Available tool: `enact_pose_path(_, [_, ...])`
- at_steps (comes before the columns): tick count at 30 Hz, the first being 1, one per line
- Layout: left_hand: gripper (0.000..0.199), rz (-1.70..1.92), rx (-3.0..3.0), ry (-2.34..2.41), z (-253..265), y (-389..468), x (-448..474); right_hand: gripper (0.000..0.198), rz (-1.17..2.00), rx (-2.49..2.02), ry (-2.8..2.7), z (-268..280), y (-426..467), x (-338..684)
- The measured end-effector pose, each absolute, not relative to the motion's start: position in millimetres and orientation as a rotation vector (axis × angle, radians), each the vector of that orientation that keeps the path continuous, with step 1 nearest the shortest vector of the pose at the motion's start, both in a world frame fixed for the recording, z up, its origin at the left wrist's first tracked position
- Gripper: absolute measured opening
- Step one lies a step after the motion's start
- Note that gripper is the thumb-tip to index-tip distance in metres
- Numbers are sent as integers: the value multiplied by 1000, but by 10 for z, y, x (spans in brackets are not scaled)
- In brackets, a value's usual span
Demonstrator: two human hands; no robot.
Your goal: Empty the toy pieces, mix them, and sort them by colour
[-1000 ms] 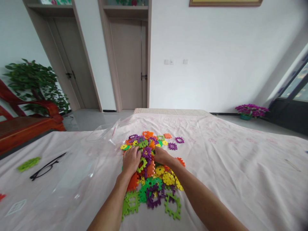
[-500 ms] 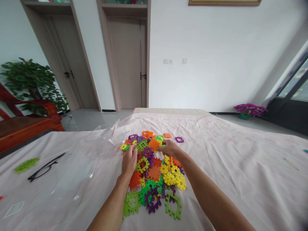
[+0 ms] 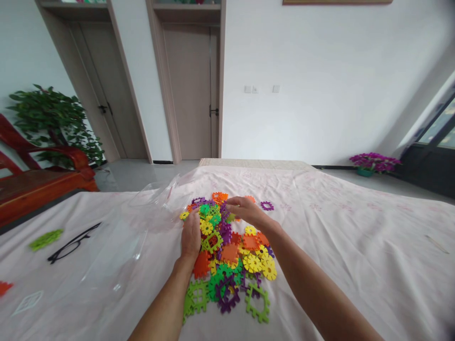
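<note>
A heap of toothed plastic building pieces lies on the cloth between my two hands. It mixes orange square tiles (image 3: 229, 254), yellow notched discs (image 3: 252, 263), purple frames (image 3: 227, 294) and lime-green frames (image 3: 258, 304). My left hand (image 3: 192, 232) rests along the heap's left side, fingers extended and nothing visible in it; some fingertips are hidden. Over the heap's far right part is my right hand (image 3: 250, 211), its fingers stretched out toward the left and holding nothing that I can see. A small purple frame (image 3: 267, 206) lies apart, just beyond the right hand.
Left of the heap, a clear plastic bag (image 3: 117, 251) spreads over the pale cloth (image 3: 337, 265). Black glasses (image 3: 73, 245), a stack of green pieces (image 3: 46, 239) and an orange piece (image 3: 4, 287) lie farther left. A thin stick (image 3: 437, 244) is at the right.
The orange tile by my right hand has left its spot; an orange tile now lies nearer, among the yellow discs. Yellow and green discs now show beside my left hand. My right fingers have straightened.
</note>
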State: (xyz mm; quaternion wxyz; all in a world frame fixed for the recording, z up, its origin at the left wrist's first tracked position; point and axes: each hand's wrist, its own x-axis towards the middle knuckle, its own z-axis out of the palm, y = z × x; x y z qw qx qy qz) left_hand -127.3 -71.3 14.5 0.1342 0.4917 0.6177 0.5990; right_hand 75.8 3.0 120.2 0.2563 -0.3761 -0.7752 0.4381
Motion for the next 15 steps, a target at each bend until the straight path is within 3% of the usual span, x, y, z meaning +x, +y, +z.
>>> enact_pose_path(2, [43,1697,1451,1835,147,-714,-1277,49,997,-1032,-2215,1109,53,1029])
enact_pose_path(5, [38,1644,1493,1898,137,-710,-1283,99,914,-1012,-2492,959,7,1489])
enact_pose_path(8, [35,1598,1559,1944,118,-698,-1292,126,921,-1094,-2776,823,-128,1810])
enact_pose_path(12, [31,1520,1651,2019,104,-687,-1297,136,839,-1205,-2900,701,-265,1861])
enact_pose_path(15, [31,1461,1693,2051,110,-690,-1291,131,743,-1163,-2860,673,-281,1723])
